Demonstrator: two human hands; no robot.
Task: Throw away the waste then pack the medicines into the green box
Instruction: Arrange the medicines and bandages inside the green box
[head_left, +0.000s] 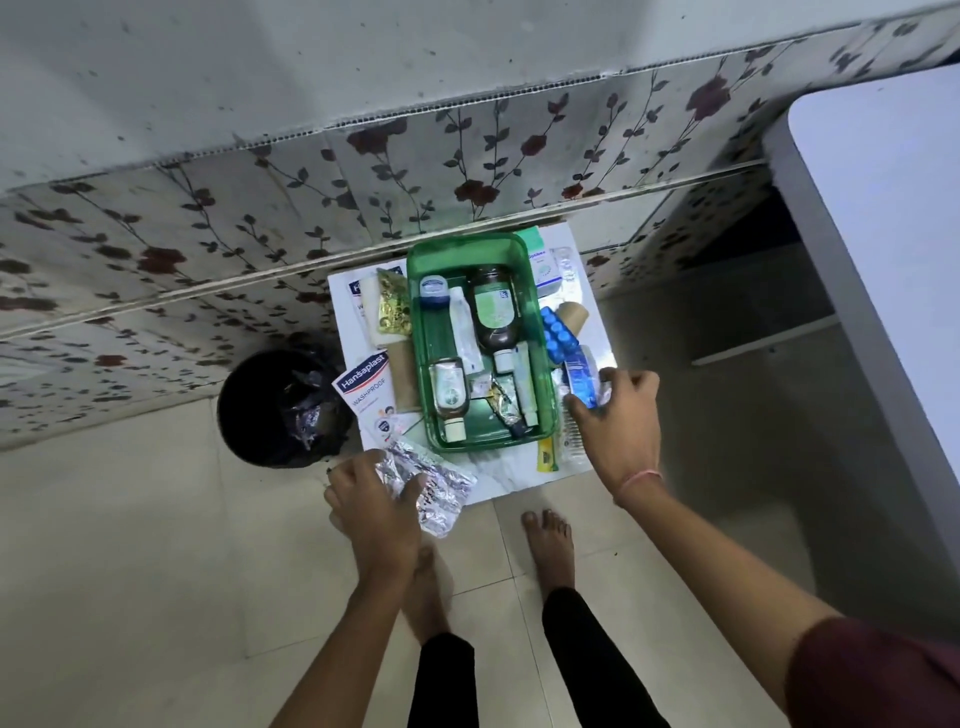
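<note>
Here a small white table (511, 480) stands on pale floor tiles against a wall papered with dark red roses. The green box (480, 340) sits at its middle, already holding bottles and tubes, with packets scattered around it. The left hand (371, 506) grips crumpled silver blister strips (434, 480) at the table's near edge, beside a black bin (278, 408) on the floor. The right hand (615, 421) closes its fingers on a blue packet (582, 382) just right of the box.

left hand (371, 506): palm down, fingers closed on crinkled foil
right hand (618, 415): reaching forward, fingers gripping a blue packet
</note>
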